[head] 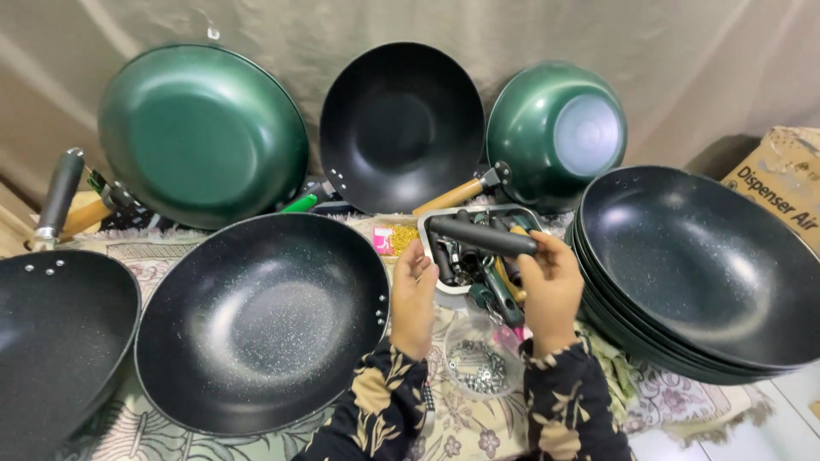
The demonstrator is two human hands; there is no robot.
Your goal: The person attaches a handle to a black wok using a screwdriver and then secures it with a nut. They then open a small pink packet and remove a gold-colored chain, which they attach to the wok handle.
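Beige cloth hangs behind a bench [683, 401] crowded with pans. Black wok [260, 320] lies left of the hands. Right hand [551, 290] fingers pinch a black handle [483, 236] above the tray [424, 224]; left hand [412, 299] fingers curl loosely, touching its end.

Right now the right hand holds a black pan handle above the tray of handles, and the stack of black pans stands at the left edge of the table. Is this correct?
Not quite. The head view shows the stack of black pans at the right edge of the table, not the left. The rest is correct: the right hand holds the black pan handle above the tray of handles.
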